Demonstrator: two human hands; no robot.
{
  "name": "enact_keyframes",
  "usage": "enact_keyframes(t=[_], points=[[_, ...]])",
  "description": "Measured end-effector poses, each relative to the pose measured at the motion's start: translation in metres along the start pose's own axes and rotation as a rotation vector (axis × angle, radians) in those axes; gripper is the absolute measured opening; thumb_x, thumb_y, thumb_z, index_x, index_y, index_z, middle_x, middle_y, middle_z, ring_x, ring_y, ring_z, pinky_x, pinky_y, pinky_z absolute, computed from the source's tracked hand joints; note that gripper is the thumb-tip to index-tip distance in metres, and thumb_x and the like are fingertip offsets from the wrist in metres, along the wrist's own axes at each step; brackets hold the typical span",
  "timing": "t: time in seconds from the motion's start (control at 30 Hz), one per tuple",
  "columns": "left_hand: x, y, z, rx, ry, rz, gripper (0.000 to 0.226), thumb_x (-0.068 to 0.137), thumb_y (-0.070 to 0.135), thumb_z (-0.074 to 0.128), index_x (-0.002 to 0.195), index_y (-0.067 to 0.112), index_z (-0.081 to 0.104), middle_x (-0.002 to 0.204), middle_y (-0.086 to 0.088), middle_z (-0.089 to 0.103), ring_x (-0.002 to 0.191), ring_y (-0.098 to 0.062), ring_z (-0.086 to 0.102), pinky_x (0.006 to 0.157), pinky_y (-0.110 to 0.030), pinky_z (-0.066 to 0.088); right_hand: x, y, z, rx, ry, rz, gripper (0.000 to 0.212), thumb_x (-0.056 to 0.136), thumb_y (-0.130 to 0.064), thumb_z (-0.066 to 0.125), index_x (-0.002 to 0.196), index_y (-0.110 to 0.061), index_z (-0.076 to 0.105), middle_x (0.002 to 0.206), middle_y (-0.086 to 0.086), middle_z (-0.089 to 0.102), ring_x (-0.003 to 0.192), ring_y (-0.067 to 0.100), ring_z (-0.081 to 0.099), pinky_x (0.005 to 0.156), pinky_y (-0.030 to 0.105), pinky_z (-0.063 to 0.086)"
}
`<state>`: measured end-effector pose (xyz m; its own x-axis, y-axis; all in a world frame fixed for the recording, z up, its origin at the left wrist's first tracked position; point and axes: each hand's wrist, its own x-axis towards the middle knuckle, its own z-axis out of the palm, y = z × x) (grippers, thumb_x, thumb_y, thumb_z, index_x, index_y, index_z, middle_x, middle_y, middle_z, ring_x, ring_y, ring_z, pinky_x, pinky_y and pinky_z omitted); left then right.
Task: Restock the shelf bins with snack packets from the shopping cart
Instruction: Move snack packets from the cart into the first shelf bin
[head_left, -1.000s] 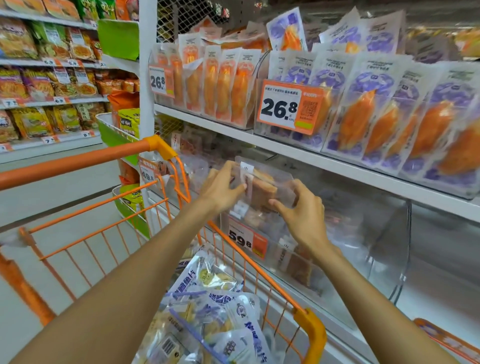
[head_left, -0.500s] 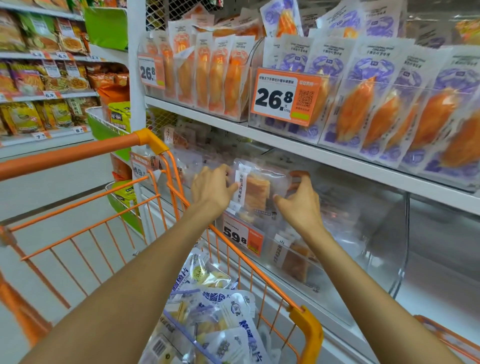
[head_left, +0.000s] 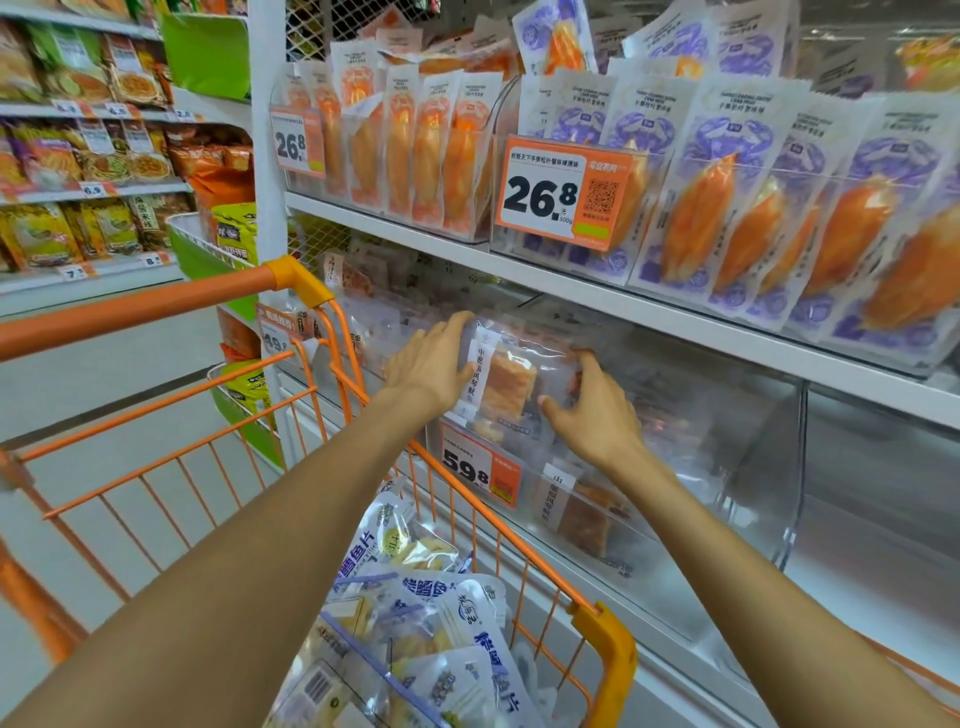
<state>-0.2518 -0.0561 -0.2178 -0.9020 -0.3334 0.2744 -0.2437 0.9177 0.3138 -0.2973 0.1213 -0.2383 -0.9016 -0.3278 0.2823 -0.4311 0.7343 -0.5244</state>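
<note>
Between both hands (head_left: 431, 364), clear orange-filled packet (head_left: 506, 382)

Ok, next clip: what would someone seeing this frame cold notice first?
Probably the two bare arms reaching in from below, the left hand and right hand holding a clear snack packet at the lower shelf bin, above a 59.8 price tag. Next, the orange shopping cart at lower left, with blue-and-white packets in it. Above, orange-and-purple crab-stick packs fill the upper shelf behind a big 26.8 price tag.
</note>
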Motion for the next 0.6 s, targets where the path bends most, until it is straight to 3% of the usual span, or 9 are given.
enact_keyframes(t=[0.17, 0.27, 0.37, 0.43, 0.5, 0.6], points=[[-0.006, 0.003, -0.005, -0.055, -0.053, -0.052, 0.070, 0.098, 0.028, 0.051, 0.153, 0.025, 0.008, 0.125, -0.014, 0.058, 0.094, -0.034, 0.062, 0.062, -0.035, 0.042, -0.006, -0.002, -0.002, 0.063, -0.020, -0.003, 0.062, 0.087, -0.035, 0.065, 0.136, -0.018, 0.032, 0.122, 0.007, 0.054, 0.106, 0.029, 0.057, 0.085, 0.045, 0.051], [-0.016, 0.003, -0.013, -0.095, -0.090, -0.082, 0.074, 0.096, 0.025, 0.055, 0.153, 0.022, 0.007, 0.124, -0.020, 0.059, 0.095, -0.037, 0.062, 0.068, -0.041, 0.048, -0.012, -0.003, -0.009, 0.072, -0.014, -0.005, 0.062, 0.086, -0.036, 0.065, 0.135, -0.015, 0.034, 0.130, 0.008, 0.052, 0.111, 0.029, 0.056, 0.088, 0.045, 0.050], [-0.039, 0.005, -0.028, -0.127, -0.079, -0.055, 0.064, 0.094, 0.022, 0.058, 0.149, 0.018, 0.024, 0.132, -0.017, 0.054, 0.109, -0.036, 0.058, 0.080, -0.042, 0.048, -0.032, -0.006, -0.020, 0.100, 0.077, -0.056, 0.057, 0.087, -0.030, 0.065, 0.134, -0.013, 0.038, 0.129, 0.007, 0.050, 0.112, 0.025, 0.054, 0.087, 0.038, 0.048], [-0.066, 0.001, -0.040, -0.129, -0.062, 0.006, 0.049, 0.094, 0.021, 0.058, 0.140, 0.016, 0.040, 0.137, -0.009, 0.050, 0.117, -0.031, 0.054, 0.088, -0.040, 0.048, -0.055, -0.011, -0.028, 0.119, 0.127, -0.116, 0.044, 0.087, -0.028, 0.064, 0.124, -0.015, 0.045, 0.117, 0.003, 0.055, 0.103, 0.019, 0.055, 0.083, 0.035, 0.048], [-0.096, -0.010, -0.049, -0.043, -0.099, 0.055, 0.043, 0.093, 0.018, 0.058, 0.134, 0.019, 0.047, 0.139, -0.004, 0.049, 0.116, -0.025, 0.055, 0.087, -0.039, 0.049, -0.081, -0.015, -0.033, 0.130, 0.046, -0.156, 0.030, 0.087, -0.024, 0.063, 0.114, -0.018, 0.052, 0.101, -0.004, 0.057, 0.091, 0.015, 0.056, 0.079, 0.034, 0.049], [-0.141, -0.038, -0.055, 0.147, -0.180, 0.038, 0.041, 0.095, 0.023, 0.055, 0.135, 0.026, 0.050, 0.140, 0.000, 0.051, 0.116, -0.023, 0.057, 0.089, -0.036, 0.047, -0.124, -0.022, -0.029, 0.132, -0.241, -0.247, 0.020, 0.087, -0.022, 0.065, 0.106, -0.020, 0.062, 0.096, -0.009, 0.059, 0.090, 0.012, 0.056, 0.080, 0.026, 0.046]])
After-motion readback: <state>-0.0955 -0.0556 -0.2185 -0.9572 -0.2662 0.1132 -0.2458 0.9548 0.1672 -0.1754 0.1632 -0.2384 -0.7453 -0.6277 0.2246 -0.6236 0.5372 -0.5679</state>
